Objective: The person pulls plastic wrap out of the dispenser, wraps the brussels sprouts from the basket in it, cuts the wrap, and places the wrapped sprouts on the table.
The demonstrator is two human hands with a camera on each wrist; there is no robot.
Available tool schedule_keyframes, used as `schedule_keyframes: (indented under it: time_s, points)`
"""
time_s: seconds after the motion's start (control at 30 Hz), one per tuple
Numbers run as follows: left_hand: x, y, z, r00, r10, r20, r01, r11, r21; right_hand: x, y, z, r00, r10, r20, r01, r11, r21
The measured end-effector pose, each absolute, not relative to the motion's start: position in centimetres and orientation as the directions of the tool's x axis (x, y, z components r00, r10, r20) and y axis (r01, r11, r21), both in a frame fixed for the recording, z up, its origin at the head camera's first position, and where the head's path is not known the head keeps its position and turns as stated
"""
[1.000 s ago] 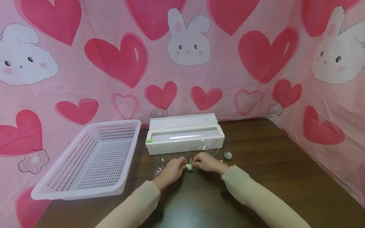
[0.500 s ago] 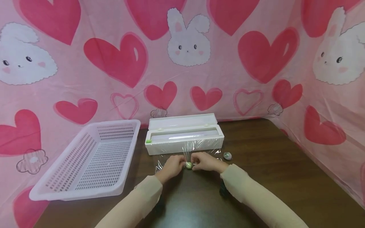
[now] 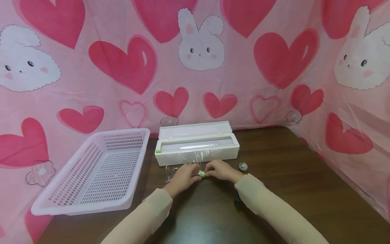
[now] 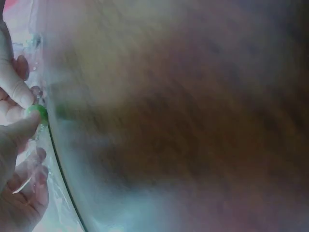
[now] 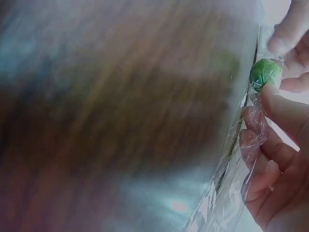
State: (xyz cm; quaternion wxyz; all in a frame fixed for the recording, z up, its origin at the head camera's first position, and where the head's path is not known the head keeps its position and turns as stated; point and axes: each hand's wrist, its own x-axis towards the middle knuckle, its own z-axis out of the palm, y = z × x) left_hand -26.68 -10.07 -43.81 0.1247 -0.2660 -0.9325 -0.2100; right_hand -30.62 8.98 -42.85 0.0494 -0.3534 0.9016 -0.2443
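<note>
Behind the brown table (image 3: 207, 210) — heart-printed cloth (image 3: 195, 79) hangs.

The dark brown, wood-grained surface (image 3: 283, 189) carries a white slotted basket (image 3: 82, 207) on the left, a long white box (image 3: 164, 160) with its lid raised towards the back, clear film (image 3: 170, 173) before it, and a small roundish wrapped piece (image 3: 243, 166) near its right end.

One basket (image 3: 82, 208), one film box (image 3: 169, 158), two small film-wrapped lumps (image 5: 264, 73), two sleeves (image 3: 155, 210), one table (image 3: 274, 162)
</note>
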Motion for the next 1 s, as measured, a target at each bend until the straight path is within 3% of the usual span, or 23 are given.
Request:
schedule_keyframes:
  time_s: [0.2, 0.33, 1.0]
  points:
    - [-26.77, -10.18, -43.99, -0.774, 0.479, 0.414, 0.589, 0.785, 0.193, -30.81, 8.98, -42.88, -0.737, -0.667, 0.111, -0.625, 0.609, -0.488]
    - [-26.84, -10.13, -44.01, -0.773, 0.482, 0.413, 0.582, 0.798, 0.157, -31.02, 8.97, -42.93, -0.741, -0.661, 0.114, -0.625, 0.618, -0.477]
    - [-27.19, -9.68, -44.25, -0.825, 0.388, 0.411, 0.512, 0.822, 0.250, -31.31, 8.74, -42.67, -0.765, -0.636, 0.097, -0.601, 0.653, -0.461]
